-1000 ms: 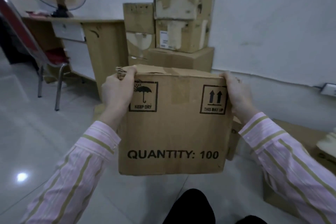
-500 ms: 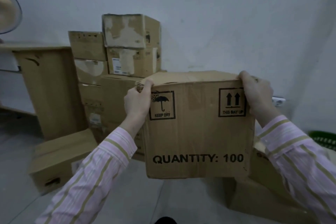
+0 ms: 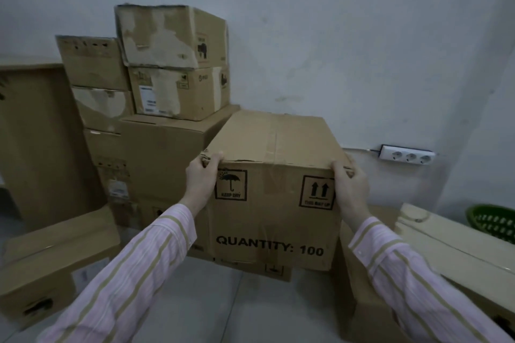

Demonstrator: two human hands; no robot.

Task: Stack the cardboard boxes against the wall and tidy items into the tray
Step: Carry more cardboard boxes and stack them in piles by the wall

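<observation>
Holding the closed cardboard box (image 3: 274,220), left hand (image 3: 202,179) and right hand (image 3: 351,189) grip its corners.

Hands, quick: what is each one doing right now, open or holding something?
Left hand: fingers curled over the top left corner of the cardboard box, holding it.
Right hand: fingers gripping the same box's top right corner.

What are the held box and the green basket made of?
Held box: matte brown cardboard, likely corrugated; frayed top edge, creases, printed marks. Green basket: probably moulded plastic, judging by its lattice wall; only part shows.
</observation>
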